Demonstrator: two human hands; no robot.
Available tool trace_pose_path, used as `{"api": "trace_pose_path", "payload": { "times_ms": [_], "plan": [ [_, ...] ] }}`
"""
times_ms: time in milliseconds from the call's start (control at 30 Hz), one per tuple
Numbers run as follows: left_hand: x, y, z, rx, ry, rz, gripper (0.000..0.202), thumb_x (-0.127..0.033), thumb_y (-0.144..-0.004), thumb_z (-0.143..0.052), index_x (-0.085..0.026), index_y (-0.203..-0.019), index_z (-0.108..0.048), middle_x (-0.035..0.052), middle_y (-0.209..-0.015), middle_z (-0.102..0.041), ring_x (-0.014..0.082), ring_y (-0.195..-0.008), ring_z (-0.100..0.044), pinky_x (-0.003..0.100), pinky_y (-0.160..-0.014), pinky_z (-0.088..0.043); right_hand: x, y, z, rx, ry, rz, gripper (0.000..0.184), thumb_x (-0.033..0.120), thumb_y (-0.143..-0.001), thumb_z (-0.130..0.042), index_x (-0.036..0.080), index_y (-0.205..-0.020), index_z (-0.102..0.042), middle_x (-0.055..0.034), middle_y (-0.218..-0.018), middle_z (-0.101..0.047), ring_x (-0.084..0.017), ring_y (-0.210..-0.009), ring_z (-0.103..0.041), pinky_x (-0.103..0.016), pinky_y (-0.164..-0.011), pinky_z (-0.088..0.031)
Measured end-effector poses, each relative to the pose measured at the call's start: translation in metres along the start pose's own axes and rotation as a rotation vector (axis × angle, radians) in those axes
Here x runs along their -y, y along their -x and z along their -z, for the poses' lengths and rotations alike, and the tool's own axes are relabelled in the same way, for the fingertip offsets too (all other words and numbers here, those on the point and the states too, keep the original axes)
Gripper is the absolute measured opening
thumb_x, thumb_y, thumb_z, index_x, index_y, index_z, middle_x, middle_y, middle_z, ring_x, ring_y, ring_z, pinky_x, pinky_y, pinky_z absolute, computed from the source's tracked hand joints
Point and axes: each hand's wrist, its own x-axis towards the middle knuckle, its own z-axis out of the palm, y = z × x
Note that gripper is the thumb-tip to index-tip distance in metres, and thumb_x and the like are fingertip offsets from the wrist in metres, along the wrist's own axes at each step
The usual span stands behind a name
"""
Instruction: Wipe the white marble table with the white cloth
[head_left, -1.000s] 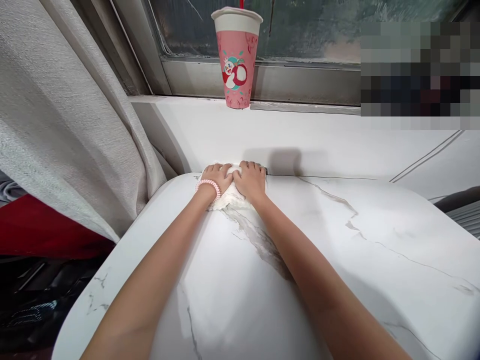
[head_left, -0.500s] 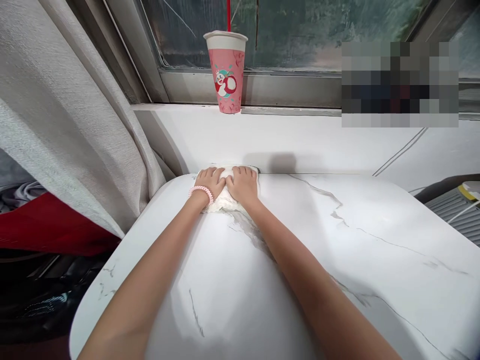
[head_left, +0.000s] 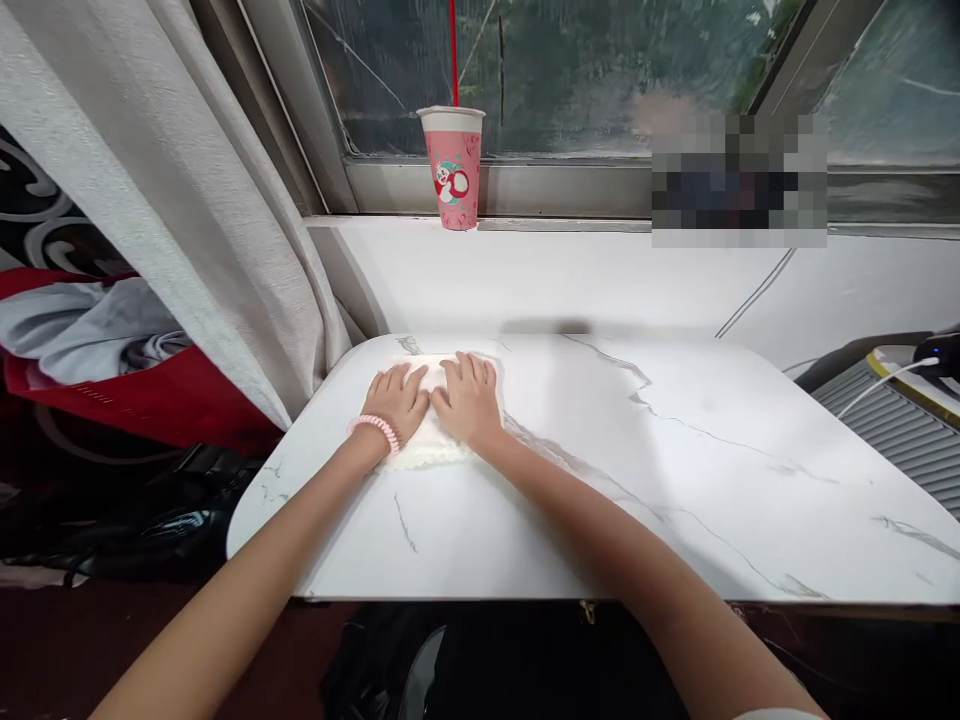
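The left hand [head_left: 395, 402] and the right hand [head_left: 469, 398] lie palm-down, side by side, fingers spread and unclenched; both press on a cream cloth [head_left: 433, 442] rather than grasping it. A pink coiled band [head_left: 375, 428] encircles the left wrist. The cloth lies flat, left of the frame's centre, on a white marbled tabletop [head_left: 600, 400]. Judged by position, placement of cloth and hands is complete; the cloth covers only a small patch, and the surface to its right lies outside its contact area. How much of that surface has been treated cannot be told. The rounded left edge lies near the left hand; the far edge, against the wall [head_left: 600, 285], is just beyond the fingertips. The near edge runs across the lower frame beneath the forearms. The widest room for lateral movement extends toward the right of the frame. A curtain [head_left: 187, 200] borders the upper left; a pink cup [head_left: 454, 180] stands upper centre on the window ledge, apart from both hands.
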Motion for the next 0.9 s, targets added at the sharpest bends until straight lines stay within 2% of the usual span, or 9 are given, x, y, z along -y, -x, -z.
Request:
{"api": "trace_pose_path", "payload": {
  "times_ms": [100,267,433,533,633,733,800,900],
  "plan": [
    [0.003,0.035,0.005,-0.013,0.005,-0.030,0.052,-0.031,-0.093,-0.031,-0.017,-0.139,-0.049,0.0150,-0.146,-0.048,0.0292,-0.137,-0.041,0.052,-0.114,-0.029,0.016,0.030,0.011,0.050,-0.088,0.012,0.033,0.028,-0.093,-0.046,0.019,-0.123,-0.056,-0.0111,-0.143,-0.049,-0.026,-0.136,-0.035,-0.051,-0.118,-0.011],
    [0.022,0.098,0.016,-0.024,0.019,-0.081,0.054,-0.035,-0.095,-0.025,-0.015,-0.140,-0.049,0.0166,-0.145,-0.048,0.0302,-0.138,-0.040,0.052,-0.114,-0.029,0.053,0.077,0.027,0.139,-0.227,0.055,0.035,0.027,-0.091,-0.048,0.023,-0.125,-0.057,-0.0089,-0.145,-0.049,-0.026,-0.140,-0.033,-0.055,-0.119,-0.007],
    [0.056,0.160,0.031,-0.043,0.048,-0.060,0.053,-0.035,-0.096,-0.023,-0.021,-0.141,-0.046,0.0124,-0.144,-0.050,0.0279,-0.137,-0.042,0.052,-0.114,-0.032,0.096,0.110,0.033,0.230,-0.360,0.191,0.038,0.031,-0.091,-0.049,0.028,-0.128,-0.054,-0.0060,-0.149,-0.045,-0.026,-0.142,-0.029,-0.059,-0.119,-0.006],
    [0.081,0.180,0.035,-0.062,0.073,-0.033,0.053,-0.034,-0.094,-0.027,-0.029,-0.144,-0.041,0.0061,-0.143,-0.052,0.0261,-0.135,-0.045,0.048,-0.114,-0.033,0.118,0.116,0.027,0.252,-0.406,0.251,0.037,0.034,-0.092,-0.046,0.028,-0.129,-0.054,-0.0056,-0.151,-0.042,-0.026,-0.143,-0.027,-0.062,-0.118,-0.007],
    [0.104,0.181,0.034,-0.062,0.100,-0.009,0.053,-0.034,-0.093,-0.028,-0.032,-0.145,-0.039,0.0035,-0.145,-0.051,0.0263,-0.135,-0.045,0.047,-0.115,-0.033,0.132,0.110,0.017,0.252,-0.410,0.264,0.035,0.034,-0.093,-0.045,0.026,-0.125,-0.056,-0.0070,-0.150,-0.042,-0.028,-0.143,-0.028,-0.064,-0.117,-0.008],
    [0.115,0.163,0.031,-0.008,0.080,-0.003,0.053,-0.038,-0.094,-0.024,-0.033,-0.144,-0.041,0.0007,-0.146,-0.050,0.0279,-0.135,-0.044,0.050,-0.115,-0.031,0.134,0.096,0.007,0.235,-0.391,0.270,0.037,0.035,-0.093,-0.044,0.023,-0.125,-0.056,-0.0090,-0.148,-0.045,-0.028,-0.140,-0.031,-0.063,-0.117,-0.009],
    [0.112,0.145,0.030,0.037,0.045,0.018,0.053,-0.039,-0.094,-0.023,-0.031,-0.142,-0.044,0.0016,-0.145,-0.051,0.0289,-0.135,-0.044,0.053,-0.115,-0.029,0.128,0.082,0.002,0.225,-0.366,0.273,0.039,0.035,-0.093,-0.043,0.020,-0.128,-0.054,-0.0104,-0.146,-0.047,-0.028,-0.138,-0.034,-0.063,-0.117,-0.009],
    [0.097,0.109,0.028,0.076,0.002,0.053,0.053,-0.035,-0.094,-0.024,-0.023,-0.141,-0.046,0.0098,-0.144,-0.051,0.0299,-0.137,-0.041,0.055,-0.115,-0.027,0.110,0.057,-0.006,0.215,-0.305,0.254,0.041,0.033,-0.094,-0.043,0.019,-0.131,-0.053,-0.0117,-0.145,-0.048,-0.029,-0.137,-0.035,-0.064,-0.116,-0.008]
  ]
}}
